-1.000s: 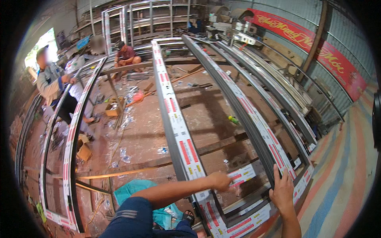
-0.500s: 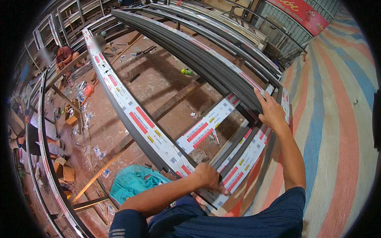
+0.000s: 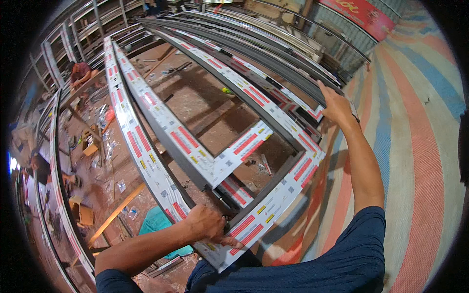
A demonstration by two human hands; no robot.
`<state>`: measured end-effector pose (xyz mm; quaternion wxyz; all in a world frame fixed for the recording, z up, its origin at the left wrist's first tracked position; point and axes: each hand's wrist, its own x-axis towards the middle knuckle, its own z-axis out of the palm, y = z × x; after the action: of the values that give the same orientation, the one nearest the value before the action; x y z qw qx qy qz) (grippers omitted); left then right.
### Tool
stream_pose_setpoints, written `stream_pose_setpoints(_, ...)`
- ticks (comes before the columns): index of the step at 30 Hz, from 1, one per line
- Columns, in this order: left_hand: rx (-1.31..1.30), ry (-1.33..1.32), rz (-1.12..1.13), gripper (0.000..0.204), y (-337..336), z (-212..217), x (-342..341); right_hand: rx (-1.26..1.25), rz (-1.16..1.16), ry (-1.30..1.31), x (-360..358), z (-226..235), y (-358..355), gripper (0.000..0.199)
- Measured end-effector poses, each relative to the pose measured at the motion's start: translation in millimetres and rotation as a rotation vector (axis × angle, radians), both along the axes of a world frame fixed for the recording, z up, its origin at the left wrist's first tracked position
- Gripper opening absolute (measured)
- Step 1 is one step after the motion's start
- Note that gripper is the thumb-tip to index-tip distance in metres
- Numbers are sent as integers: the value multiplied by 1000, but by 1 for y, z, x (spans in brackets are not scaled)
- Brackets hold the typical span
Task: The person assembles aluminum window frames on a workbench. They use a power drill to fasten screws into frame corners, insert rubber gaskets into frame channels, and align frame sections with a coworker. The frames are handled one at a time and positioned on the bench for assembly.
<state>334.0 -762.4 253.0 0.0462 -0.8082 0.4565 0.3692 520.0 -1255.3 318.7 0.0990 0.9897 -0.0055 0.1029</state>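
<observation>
A large rectangular metal frame, dark with white, red-printed protective film, lies tilted before me. My left hand is closed around its near left corner, thumb over the film. A second filmed frame passes through the first at an angle, its near left corner showing inside the opening. My right hand grips the dark outer edge of this second frame at the right, fingers on top. How the two frames meet at the far end is too small to tell.
Striped woven sheeting covers the right side. On the floor at left lie a teal cloth, cardboard boxes and scraps. One person crouches far left; another is nearer. More long frames stand at left.
The two frames have come apart at the near end, opening a wide gap. My right hand has moved farther away with the dark edge. My left hand has shifted left with the corner.
</observation>
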Motion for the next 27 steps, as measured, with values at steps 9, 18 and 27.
stream_pose_setpoints(9,182,-178,7,106,184,30,-71,-26,-33,-92,-31,-47,21,99)
stream_pose_setpoints(18,117,-260,91,111,264,-36,-109,-4,-84,-41,-36,-68,49,107)
stream_pose_setpoints(27,-11,-356,171,100,264,-45,-120,-48,-110,-66,-50,-135,52,113)
